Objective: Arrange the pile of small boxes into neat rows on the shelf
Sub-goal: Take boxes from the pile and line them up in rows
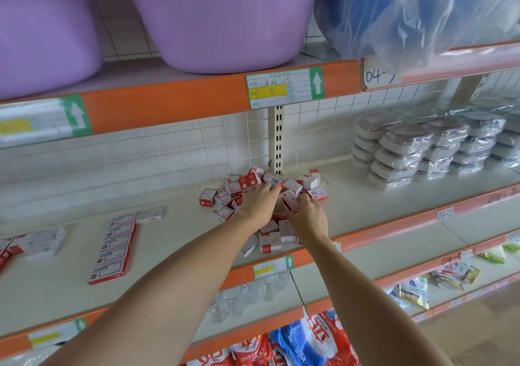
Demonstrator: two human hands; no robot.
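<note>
Small boxes [254, 194] heaped on cream shelf [174, 241], left hand [260, 201] spread flat on them, right hand [308, 215] pinching one.

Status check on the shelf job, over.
Both hands in the pile of small boxes: left hand flat on top, right hand curled, grip unclear. Boxes still jumbled. Nothing blocking the shelf.

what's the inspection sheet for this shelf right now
surface: pale shelf with orange edge, mostly bare between goods
job's things: loose pile of red and white boxes at the back by the upright; no rows yet
clutter: flat packs in a line to the left; wrapped tubs stacked on the right
hands: left hand on the pile, fingers spread; right hand beside it, grip cannot be told
cables: nothing seen
surroundings: purple basins above, glasses and bags below
</note>
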